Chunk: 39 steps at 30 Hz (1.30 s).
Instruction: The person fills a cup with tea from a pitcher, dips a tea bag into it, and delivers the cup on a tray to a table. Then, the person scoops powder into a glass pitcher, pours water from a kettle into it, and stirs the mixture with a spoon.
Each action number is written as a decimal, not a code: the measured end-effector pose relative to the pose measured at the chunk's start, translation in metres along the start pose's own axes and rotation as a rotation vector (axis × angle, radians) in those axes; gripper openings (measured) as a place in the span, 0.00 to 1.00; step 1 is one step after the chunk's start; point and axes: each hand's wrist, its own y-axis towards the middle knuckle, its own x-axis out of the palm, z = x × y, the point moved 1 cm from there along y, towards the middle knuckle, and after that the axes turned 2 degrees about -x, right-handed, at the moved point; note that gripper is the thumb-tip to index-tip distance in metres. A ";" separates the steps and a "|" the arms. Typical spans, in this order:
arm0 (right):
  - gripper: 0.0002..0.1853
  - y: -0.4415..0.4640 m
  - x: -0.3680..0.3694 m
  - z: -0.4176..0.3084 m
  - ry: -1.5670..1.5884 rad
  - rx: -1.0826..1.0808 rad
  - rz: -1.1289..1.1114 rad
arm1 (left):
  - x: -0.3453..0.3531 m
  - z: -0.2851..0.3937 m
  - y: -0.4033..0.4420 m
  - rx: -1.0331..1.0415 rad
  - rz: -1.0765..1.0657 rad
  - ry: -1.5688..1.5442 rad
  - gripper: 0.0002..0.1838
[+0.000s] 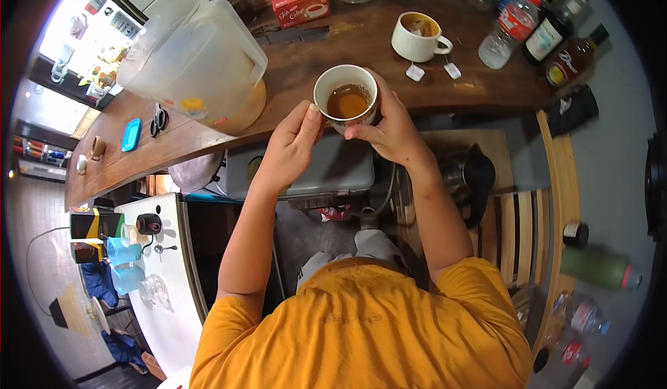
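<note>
Between both hands I hold a white cup (pixel 346 75) with brown tea in it, above the front edge of the wooden counter. My left hand (pixel 295 140) grips the cup's left side, its thumb near the rim. My right hand (pixel 393 126) is wrapped round the right side, thumb across the front. Farther back on the counter stands a white mug (pixel 410 47) with brown liquid inside. Two tea bag tags (pixel 415 73) hang from it onto the wood.
A large translucent plastic container (pixel 191 55) stands left, near scissors (pixel 159 120) and a blue lid (pixel 131 135). Behind is a red tea box (pixel 300 5). Several bottles (pixel 511 28) line the right end. Below the counter is a black-handled kettle (pixel 478 177).
</note>
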 end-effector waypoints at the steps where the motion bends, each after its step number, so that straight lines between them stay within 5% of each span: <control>1: 0.50 0.010 -0.002 0.009 0.030 0.021 -0.005 | -0.001 -0.002 0.012 -0.005 0.012 0.007 0.19; 12: 0.47 0.049 -0.011 0.049 -0.340 -0.032 -0.071 | -0.014 -0.034 0.064 0.037 0.018 0.023 0.21; 18: 0.42 0.047 -0.014 0.041 -0.195 0.037 -0.074 | -0.020 -0.042 0.074 0.056 -0.012 0.024 0.20; 21: 0.33 0.036 -0.021 0.031 -0.226 0.018 0.116 | -0.017 -0.042 0.075 0.147 0.036 0.113 0.20; 23: 0.24 0.026 -0.043 0.037 -0.216 0.260 0.510 | -0.016 -0.041 0.074 0.161 0.049 0.107 0.19; 26: 0.15 0.025 -0.062 0.032 -0.871 0.383 0.577 | -0.014 -0.042 0.072 0.172 0.058 0.104 0.19; 31: 0.13 0.030 -0.061 0.053 -0.930 0.361 0.440 | -0.013 -0.050 0.075 0.241 0.080 0.109 0.17; 34: 0.11 0.036 -0.061 0.053 -0.750 0.317 0.470 | -0.012 -0.056 0.075 0.274 0.103 0.135 0.16; 36: 0.12 0.050 -0.070 0.040 -0.633 0.105 0.652 | -0.013 -0.057 0.076 0.286 0.101 0.132 0.16; 39: 0.12 0.082 -0.089 0.018 -0.205 0.236 0.607 | -0.013 -0.058 0.075 0.296 0.085 0.117 0.16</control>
